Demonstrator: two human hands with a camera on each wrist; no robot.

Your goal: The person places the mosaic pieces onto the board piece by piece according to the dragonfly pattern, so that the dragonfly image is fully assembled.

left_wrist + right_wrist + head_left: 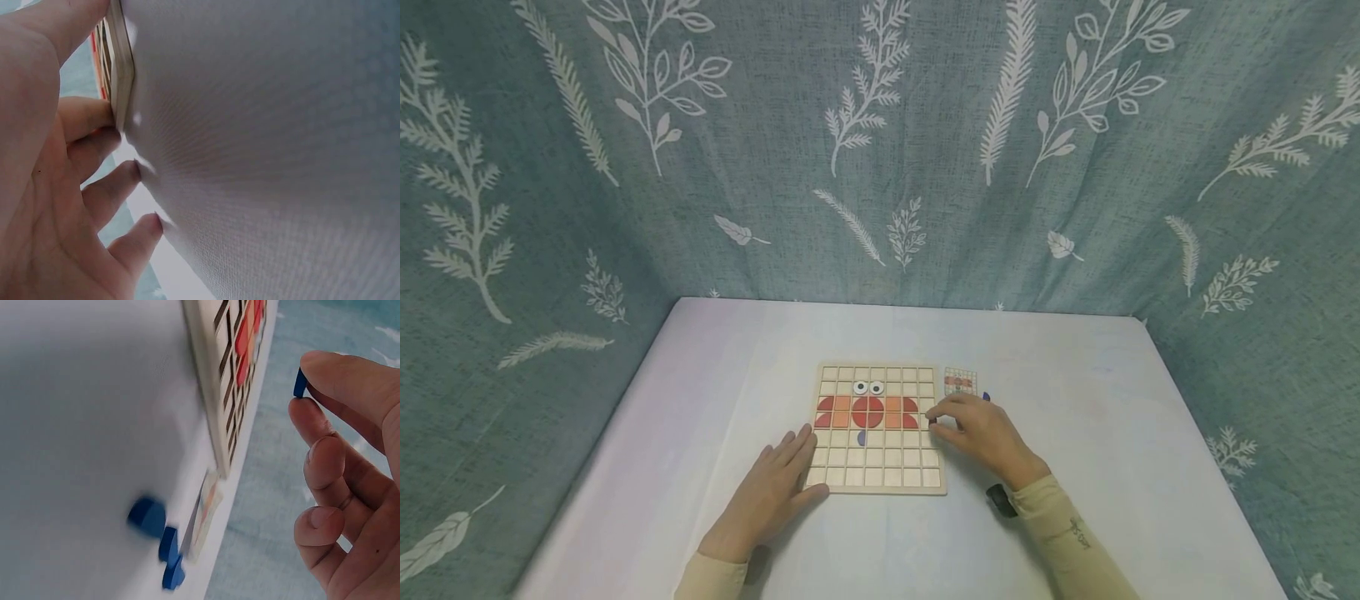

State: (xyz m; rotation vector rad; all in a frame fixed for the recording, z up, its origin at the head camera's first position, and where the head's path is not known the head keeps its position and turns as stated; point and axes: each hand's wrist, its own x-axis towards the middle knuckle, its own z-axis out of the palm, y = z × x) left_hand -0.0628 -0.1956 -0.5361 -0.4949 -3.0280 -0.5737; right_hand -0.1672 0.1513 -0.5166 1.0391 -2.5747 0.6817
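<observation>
A wooden grid board point(880, 479) lies on the table, with red, orange and eye-patterned pieces set in its squares. One blue quarter-round piece point(861, 437) sits below the red circle point(868, 412). My left hand point(767, 492) rests at the board's left edge, fingers straight, thumb at the near left corner. Between thumb and forefinger, my right hand point(981, 433) pinches a small blue piece point(300, 382), held above the board's right edge. Most of that piece is hidden by the fingertips.
A small pattern card point(960, 380) lies just right of the board's far corner. Several loose blue pieces point(167, 544) lie beside it, partly hidden by the right hand in the head view. A patterned curtain point(865, 167) surrounds the white table point(760, 350).
</observation>
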